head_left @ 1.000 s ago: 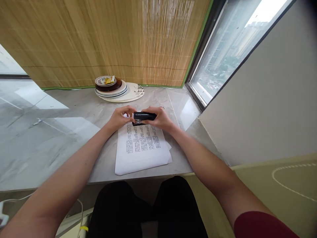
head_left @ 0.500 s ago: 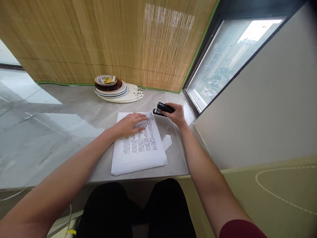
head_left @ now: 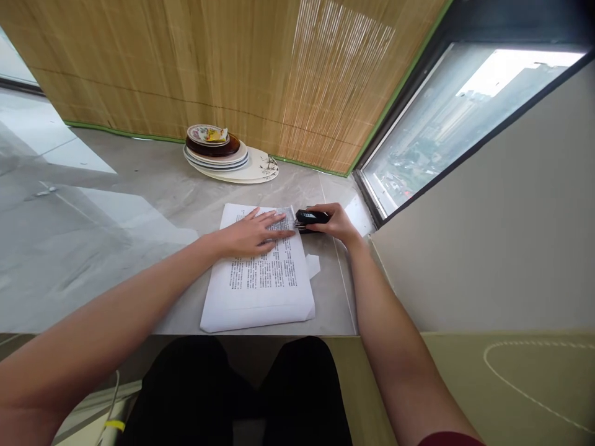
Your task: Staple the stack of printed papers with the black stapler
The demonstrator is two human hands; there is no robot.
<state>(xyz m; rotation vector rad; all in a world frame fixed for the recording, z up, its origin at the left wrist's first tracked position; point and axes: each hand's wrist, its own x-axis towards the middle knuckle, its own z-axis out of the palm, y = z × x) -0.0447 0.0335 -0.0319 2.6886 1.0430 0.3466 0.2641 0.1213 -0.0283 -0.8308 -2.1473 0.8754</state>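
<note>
Printed sheets of paper (head_left: 260,303) lie on the grey counter in front of me. My left hand (head_left: 253,235) rests flat on their upper part, fingers spread toward the right edge. A black stapler (head_left: 312,217) is gripped in my right hand (head_left: 341,224), its front end at the upper right edge of the paper. I cannot tell whether the sheet edge is between its jaws. My left fingertips come close to the stapler's front.
A stack of plates (head_left: 218,155) with a small yellow packet on top stands at the back, before a bamboo blind (head_left: 186,68). A window (head_left: 441,136) and a pale wall (head_left: 511,217) close off the right side. The counter (head_left: 116,260) stretches left.
My right hand has brought the stapler lower and up to the paper's edge. The left hand's fingers are spread wider and reach nearer to that edge. The view has shifted slightly.
</note>
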